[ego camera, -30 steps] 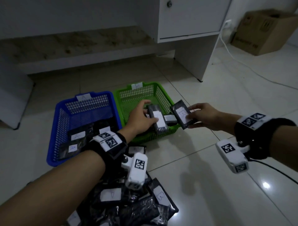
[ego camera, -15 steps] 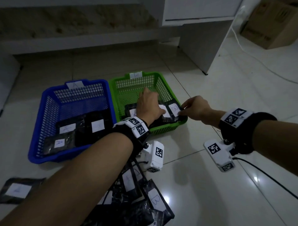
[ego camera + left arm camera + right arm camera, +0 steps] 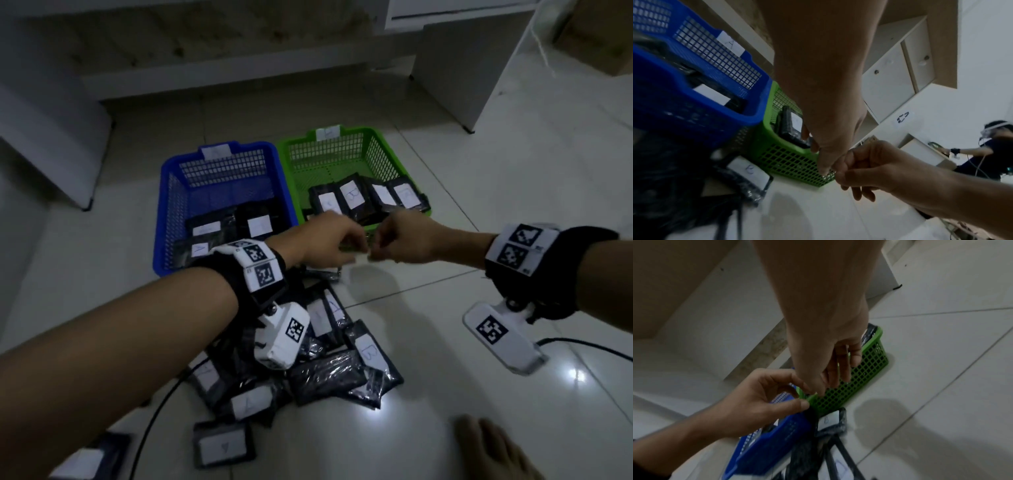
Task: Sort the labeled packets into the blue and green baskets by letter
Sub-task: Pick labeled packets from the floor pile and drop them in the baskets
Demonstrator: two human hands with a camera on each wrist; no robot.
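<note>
The blue basket [image 3: 161, 205], tagged A, holds a few black packets [image 3: 258, 226] with white labels. Beside it the green basket [image 3: 387, 150] holds several black packets [image 3: 352, 195], some marked B. My left hand [image 3: 346, 251] and right hand [image 3: 378, 253] hover just in front of the green basket's near rim [image 3: 789, 155], knuckles almost touching. Both have loosely curled fingers and hold nothing. In the right wrist view the right hand's fingers [image 3: 840, 368] hang down over the green mesh [image 3: 865, 369]. A pile of labeled packets [image 3: 325, 373] lies on the floor under my left wrist.
White tiled floor all round. A white cabinet leg [image 3: 455, 78] stands behind the green basket and a cardboard box [image 3: 596, 41] sits at the far right. A black cable [image 3: 154, 421] runs past the pile. A bare foot [image 3: 493, 448] shows at the bottom right.
Both hands laid their packets in the green basket, let go and drew back toward me to its near rim, empty. The view has tilted down onto the floor pile.
</note>
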